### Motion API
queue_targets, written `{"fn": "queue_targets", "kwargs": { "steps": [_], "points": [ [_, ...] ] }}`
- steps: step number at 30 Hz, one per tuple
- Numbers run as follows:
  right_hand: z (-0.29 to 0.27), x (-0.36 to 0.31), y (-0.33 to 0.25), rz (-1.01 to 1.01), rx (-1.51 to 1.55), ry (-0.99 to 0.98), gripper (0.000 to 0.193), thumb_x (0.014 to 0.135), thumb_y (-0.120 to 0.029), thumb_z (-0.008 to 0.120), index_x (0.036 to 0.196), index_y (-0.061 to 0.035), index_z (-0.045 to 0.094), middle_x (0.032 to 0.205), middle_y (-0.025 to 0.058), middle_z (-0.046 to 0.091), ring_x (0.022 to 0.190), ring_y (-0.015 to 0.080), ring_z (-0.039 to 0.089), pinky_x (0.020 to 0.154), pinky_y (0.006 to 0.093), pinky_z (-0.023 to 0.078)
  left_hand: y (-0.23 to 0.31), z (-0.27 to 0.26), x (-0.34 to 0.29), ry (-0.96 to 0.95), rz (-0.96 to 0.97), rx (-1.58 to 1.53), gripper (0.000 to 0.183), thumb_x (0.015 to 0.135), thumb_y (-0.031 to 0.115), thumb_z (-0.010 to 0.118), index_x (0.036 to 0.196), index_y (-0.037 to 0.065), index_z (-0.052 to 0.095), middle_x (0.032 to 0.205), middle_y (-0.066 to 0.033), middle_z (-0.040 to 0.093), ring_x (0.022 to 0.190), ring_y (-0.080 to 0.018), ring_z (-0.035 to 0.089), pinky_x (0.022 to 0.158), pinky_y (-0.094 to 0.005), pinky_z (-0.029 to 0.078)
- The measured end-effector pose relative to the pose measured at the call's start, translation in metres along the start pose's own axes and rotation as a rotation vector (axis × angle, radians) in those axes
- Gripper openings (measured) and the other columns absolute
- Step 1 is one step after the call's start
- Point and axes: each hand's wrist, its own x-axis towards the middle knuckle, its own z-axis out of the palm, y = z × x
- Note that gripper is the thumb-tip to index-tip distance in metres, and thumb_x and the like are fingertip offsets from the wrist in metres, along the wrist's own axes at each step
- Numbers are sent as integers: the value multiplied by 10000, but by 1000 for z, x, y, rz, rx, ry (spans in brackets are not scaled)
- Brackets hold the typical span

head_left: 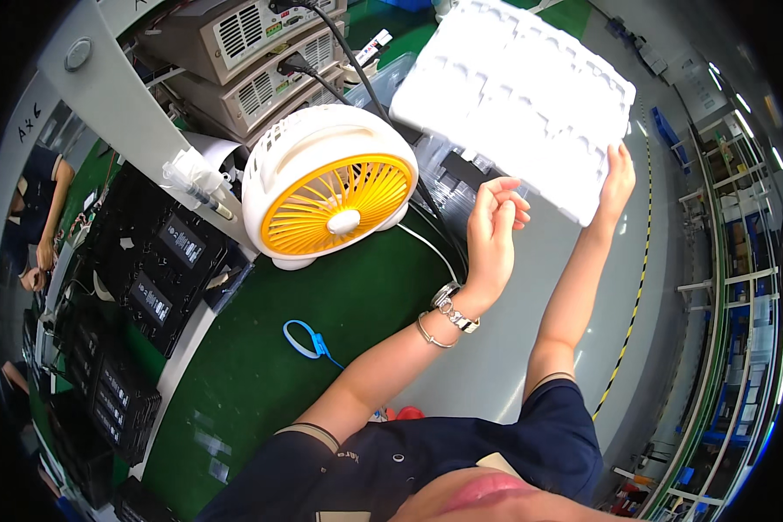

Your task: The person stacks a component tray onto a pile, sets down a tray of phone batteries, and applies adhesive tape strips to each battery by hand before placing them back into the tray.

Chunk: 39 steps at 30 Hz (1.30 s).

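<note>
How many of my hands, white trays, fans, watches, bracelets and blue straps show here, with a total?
Left hand and right hand: 2
White tray: 1
Fan: 1
Watch: 1
Bracelet: 1
Blue strap: 1
Total: 7

White moulded tray point(518, 100) tilted up above bench point(252, 326). Right hand point(615, 187) grips its edge; left hand point(494, 239), fingers loosely curled, at lower edge, contact unclear. White-yellow fan point(343, 224) on green bench surface, blue strap point(303, 346) nearby. Stacked instruments point(230, 48) behind.
</note>
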Motion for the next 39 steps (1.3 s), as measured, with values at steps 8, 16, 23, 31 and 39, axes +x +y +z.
{"fn": "queue_targets", "kwargs": {
  "steps": [8,16,23,31,39],
  "points": [
    [-17,208,109,41,-344,63,450,867,-268,630,1133,91,576,1071,191,635,957,264,623,834,352,487,-2,23,-6,-70,-112,-45,230,942,91,410,1134,37,525,898,-17,592,776,-85,553,711,-237,459],
    [140,86,93,-614,-1091,-268,404,901,-321,559,1179,-29,578,1156,150,616,1055,293,590,875,419,472,-2,-7,4,18,-89,28,229,937,80,406,1134,41,518,896,-22,589,771,-88,549,704,-238,455],
    [128,101,124,-792,-1185,-262,359,872,-204,576,1221,-122,573,1170,127,564,1053,320,550,878,478,448,-5,1,2,-15,-116,-10,211,945,47,404,1129,37,505,874,-31,575,753,-87,538,689,-238,457],
    [121,102,131,-894,-1252,-214,349,870,-237,592,1218,-224,586,1113,123,590,933,321,590,791,448,474,-6,-2,1,-11,-124,-17,213,940,43,410,1131,36,504,884,-34,574,757,-89,536,694,-238,458],
    [132,108,121,-697,-1329,-335,378,875,-285,588,1251,-281,554,1176,96,566,979,331,588,818,473,468,2,-4,11,34,-115,-19,232,921,57,420,1127,37,524,908,-13,590,764,-74,539,698,-226,449]
  ]
}}
